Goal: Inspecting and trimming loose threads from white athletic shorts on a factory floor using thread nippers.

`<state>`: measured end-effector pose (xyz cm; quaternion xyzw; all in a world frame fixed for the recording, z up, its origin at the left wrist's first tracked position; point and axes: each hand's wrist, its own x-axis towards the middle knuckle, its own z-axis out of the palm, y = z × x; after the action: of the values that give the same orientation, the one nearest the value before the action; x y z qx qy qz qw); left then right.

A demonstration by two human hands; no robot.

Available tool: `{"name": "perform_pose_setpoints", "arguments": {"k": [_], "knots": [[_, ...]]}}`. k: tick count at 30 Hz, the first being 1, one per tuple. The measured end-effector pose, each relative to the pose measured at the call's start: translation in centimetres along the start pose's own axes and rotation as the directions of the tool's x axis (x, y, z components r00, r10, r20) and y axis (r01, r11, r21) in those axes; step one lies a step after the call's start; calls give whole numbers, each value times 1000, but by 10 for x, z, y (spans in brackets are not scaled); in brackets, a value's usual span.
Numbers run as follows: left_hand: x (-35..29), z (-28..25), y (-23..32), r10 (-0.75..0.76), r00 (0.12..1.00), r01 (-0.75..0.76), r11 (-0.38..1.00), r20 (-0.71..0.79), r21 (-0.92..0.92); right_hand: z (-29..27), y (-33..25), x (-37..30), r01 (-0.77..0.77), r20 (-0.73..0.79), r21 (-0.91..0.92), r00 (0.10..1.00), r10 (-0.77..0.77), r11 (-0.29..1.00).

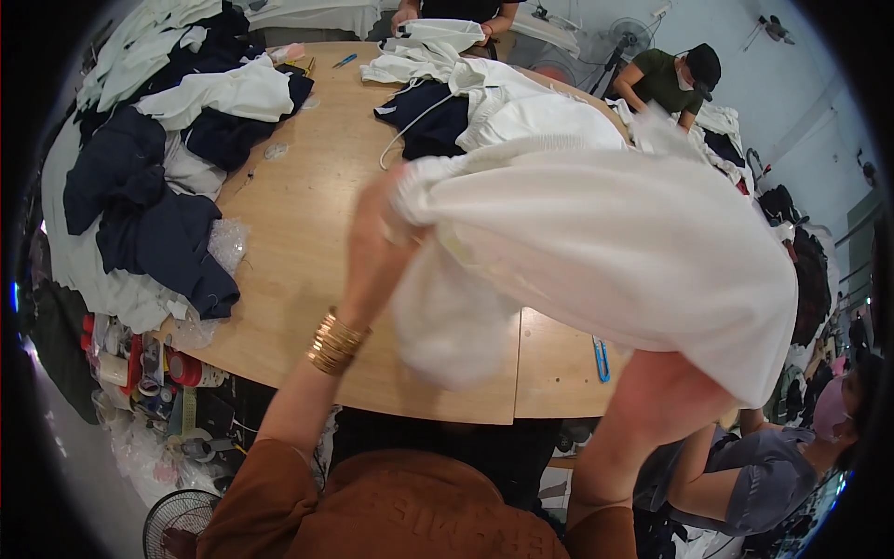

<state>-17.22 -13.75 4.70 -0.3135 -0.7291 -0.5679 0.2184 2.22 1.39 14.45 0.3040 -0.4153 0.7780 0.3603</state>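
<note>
Over the table, a white garment (596, 242) with a gathered, elastic-looking band is spread out in mid-air, blurred by motion. My left hand (375, 238) is closed around the gathered band at its left end, and part of the cloth hangs below that grip. On the other side my right forearm (643, 424) goes up under or into the cloth. The fabric covers that hand, so its fingers are hidden. Close to the right forearm, small blue thread snips (602, 360) lie on the wooden table (307, 242).
Navy and white garments (158, 186) are heaped at the left. More white clothing (549, 116) lies across the far side, with a navy piece (428, 116). Co-workers stand beyond the table, and a person in grey (745, 475) is close at right. A fan (182, 526) stands lower left.
</note>
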Motion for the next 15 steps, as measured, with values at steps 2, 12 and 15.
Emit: {"name": "perform_pose_setpoints", "arguments": {"k": [2, 12, 15], "knots": [[9, -11, -8, -38, 998, 43, 994, -46, 101, -25, -18, -13, -6, -233, -84, 972, -14, 996], [-90, -5, -92, -394, 794, 215, 895, 464, 392, -43, -3, -35, -592, -828, -225, 535, 168, 774], [-42, -44, -85, -620, 597, 324, 767, 509, 555, -84, -44, -41, -597, -802, -67, 510, 313, 800]]}}
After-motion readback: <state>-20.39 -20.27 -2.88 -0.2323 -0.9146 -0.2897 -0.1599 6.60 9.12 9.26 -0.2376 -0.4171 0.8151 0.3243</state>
